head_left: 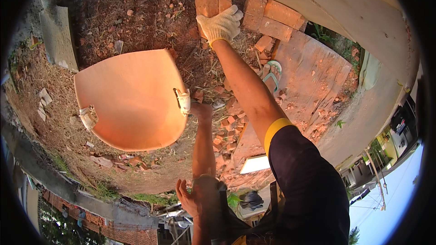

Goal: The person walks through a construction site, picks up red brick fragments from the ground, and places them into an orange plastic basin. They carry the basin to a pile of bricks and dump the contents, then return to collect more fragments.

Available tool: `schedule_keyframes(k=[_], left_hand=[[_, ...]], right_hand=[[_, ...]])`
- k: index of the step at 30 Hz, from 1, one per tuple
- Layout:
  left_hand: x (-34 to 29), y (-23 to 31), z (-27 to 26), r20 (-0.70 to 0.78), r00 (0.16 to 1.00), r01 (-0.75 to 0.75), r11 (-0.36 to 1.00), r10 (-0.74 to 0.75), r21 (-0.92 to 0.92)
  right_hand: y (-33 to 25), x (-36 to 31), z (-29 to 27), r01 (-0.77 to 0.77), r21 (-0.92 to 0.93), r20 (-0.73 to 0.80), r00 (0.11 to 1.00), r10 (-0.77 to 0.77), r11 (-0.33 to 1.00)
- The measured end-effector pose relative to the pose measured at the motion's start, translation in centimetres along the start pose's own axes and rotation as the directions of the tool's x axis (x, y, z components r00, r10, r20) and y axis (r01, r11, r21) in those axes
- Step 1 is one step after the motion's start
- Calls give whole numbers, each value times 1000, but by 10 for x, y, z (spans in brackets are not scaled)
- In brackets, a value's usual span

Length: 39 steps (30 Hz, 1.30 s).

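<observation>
My right hand (221, 25), in a knitted off-white glove, reaches far ahead and spans an orange brick (207, 5), thumb on the left side and fingers on the right. The glove hides part of the grip. Another brick (225, 3) stands close beside it. My bare left hand (186, 198) is low in the view by my bent knee, its fingers apart and holding nothing. A large curved orange tub (131, 100) lies on the ground at left, with wrapped white handles (183, 101) on two sides.
Several bricks (284, 13) lie along the wall (354, 13) at the upper right. A dusty wooden board (309, 77) lies below them, beside my sandalled foot (272, 73). Broken brick pieces (230, 127) are scattered near my legs. A concrete slab (57, 36) stands at far left.
</observation>
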State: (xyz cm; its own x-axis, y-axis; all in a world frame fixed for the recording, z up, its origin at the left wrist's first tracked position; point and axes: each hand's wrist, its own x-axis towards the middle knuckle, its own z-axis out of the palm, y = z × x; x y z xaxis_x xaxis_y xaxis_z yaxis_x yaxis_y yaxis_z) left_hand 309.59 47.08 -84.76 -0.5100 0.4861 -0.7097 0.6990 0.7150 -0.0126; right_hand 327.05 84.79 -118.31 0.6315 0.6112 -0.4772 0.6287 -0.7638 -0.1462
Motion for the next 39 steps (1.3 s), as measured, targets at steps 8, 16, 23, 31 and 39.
schedule_keyframes(k=[8, 16, 23, 31, 39], left_hand=[[-6, -6, 15, -88, 992, -85, 994, 91, 68], [-8, 2, 25, -22, 1000, -11, 996, 10, -85], [-3, -1, 42, 64, 986, 162, 982, -156, -102], [-1, -6, 43, 125, 969, 227, 967, -213, -115], [3, -9, 41, 192, 964, 219, 962, -187, -163]], right_hand=[[13, 8, -51, 84, 357, 244, 953, -180, 930], [27, -154, -129, 650, 167, 405, 641, -652, 742], [-97, -274, -29, 953, 220, 757, -302, -580, -208], [-122, -339, 70, 799, 61, 643, -489, -589, -598], [-39, -266, 1, 941, 321, 116, -156, -981, -111]])
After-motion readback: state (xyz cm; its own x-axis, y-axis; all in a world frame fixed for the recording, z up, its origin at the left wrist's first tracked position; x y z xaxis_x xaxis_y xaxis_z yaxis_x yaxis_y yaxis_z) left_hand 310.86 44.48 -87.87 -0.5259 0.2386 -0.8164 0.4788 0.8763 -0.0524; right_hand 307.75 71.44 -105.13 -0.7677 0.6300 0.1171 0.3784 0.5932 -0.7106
